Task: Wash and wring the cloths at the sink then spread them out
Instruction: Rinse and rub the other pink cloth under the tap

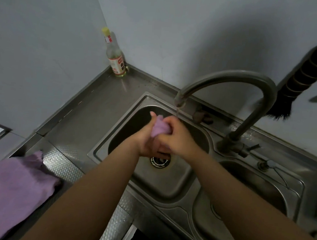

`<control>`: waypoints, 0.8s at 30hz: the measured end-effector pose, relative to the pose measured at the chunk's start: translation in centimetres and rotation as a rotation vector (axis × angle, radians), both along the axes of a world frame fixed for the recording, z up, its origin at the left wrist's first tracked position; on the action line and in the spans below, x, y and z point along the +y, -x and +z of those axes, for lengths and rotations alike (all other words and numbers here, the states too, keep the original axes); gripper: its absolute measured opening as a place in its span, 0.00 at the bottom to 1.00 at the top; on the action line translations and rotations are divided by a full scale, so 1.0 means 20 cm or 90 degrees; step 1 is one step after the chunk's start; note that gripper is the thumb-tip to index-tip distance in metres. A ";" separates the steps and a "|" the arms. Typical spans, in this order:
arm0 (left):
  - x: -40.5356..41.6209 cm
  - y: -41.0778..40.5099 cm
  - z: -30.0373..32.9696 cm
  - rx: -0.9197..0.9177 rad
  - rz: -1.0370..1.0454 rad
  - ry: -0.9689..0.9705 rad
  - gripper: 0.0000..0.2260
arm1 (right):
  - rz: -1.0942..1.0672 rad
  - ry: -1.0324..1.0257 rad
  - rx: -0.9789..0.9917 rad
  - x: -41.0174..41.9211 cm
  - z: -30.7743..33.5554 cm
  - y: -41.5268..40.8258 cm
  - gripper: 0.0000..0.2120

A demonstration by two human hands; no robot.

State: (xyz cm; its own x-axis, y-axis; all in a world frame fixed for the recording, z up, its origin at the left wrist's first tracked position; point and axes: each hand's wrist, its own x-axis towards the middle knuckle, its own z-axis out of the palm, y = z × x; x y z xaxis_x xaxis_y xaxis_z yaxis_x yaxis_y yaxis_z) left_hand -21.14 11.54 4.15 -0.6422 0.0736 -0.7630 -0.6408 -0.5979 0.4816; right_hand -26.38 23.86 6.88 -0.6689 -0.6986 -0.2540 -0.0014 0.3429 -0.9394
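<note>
Over the left basin of the steel sink (119,116), both of my hands squeeze a small bunched purple cloth (159,128). My left hand (148,140) grips it from the left and below. My right hand (177,136) closes over it from the right. A thin stream of water falls from the curved faucet (234,78) just behind the hands. A second purple cloth (9,189) lies spread flat on the counter at the lower left.
A glass bottle (116,58) with a yellow cap stands in the back corner of the counter. The drain strainer (159,161) sits below my hands. A second basin (253,185) lies to the right. A dark brush (301,78) hangs on the wall.
</note>
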 end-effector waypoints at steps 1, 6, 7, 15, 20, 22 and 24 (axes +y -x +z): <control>-0.01 0.01 0.00 0.019 0.049 -0.065 0.39 | 0.056 -0.019 0.070 0.01 -0.04 -0.03 0.19; -0.07 0.05 0.01 0.099 0.018 -0.164 0.14 | 0.045 0.144 0.291 0.19 -0.15 -0.06 0.14; -0.09 0.05 0.02 0.104 0.002 -0.117 0.10 | -0.002 0.140 0.318 0.22 -0.20 -0.03 0.18; -0.12 0.12 0.18 0.100 -0.253 0.025 0.08 | -0.011 -0.002 0.316 0.19 -0.31 0.13 0.49; -0.24 0.15 0.21 0.162 -0.438 0.065 0.26 | 0.006 -0.032 0.105 0.17 -0.24 0.21 0.18; -0.31 0.13 0.22 0.149 -0.482 0.169 0.26 | 0.018 -0.148 0.044 0.15 -0.22 0.32 0.07; -0.32 0.12 0.18 0.117 -0.443 0.272 0.25 | -0.038 -0.194 -0.106 0.12 -0.19 0.39 0.05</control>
State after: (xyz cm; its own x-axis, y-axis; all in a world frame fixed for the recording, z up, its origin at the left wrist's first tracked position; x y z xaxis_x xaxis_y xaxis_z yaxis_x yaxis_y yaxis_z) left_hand -23.46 5.12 7.70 -0.6745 0.2272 -0.7024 -0.6849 0.1625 0.7103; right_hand -34.10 26.27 3.10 -0.6378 -0.5348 -0.5543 0.1719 0.6028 -0.7792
